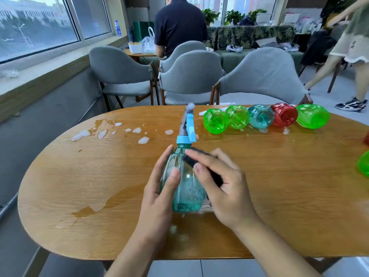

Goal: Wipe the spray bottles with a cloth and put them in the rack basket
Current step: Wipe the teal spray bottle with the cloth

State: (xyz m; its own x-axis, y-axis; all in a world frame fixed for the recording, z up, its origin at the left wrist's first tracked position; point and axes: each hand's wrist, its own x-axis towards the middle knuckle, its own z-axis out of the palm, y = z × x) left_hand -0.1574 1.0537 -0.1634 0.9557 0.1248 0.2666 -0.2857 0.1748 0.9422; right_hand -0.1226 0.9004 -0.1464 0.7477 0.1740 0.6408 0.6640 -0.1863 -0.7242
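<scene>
Office/lounge space, grey chairs [190, 76] behind an oval wooden bench [79, 186]. Foam blobs [103, 133] on the bench at 10 o'clock, a wet patch [93, 208] at 8 o'clock. Teal spray bottle [184, 182] sits at bench centre, tilted, blue trigger head [187, 124] pointing to 12 o'clock. Left hand [159, 196] holds the bottle's left side, fingers extended along the body, thumb on the front. Right hand [223, 184] pinches a dark cloth [207, 168] against the bottle's upper right side, fingers curled over it. Row of five bottles [261, 116] lies on its side at 1–2 o'clock, touching: green, green, teal, red, green, bases towards camera. Another green bottle [363, 163] cut off at 3 o'clock edge.
</scene>
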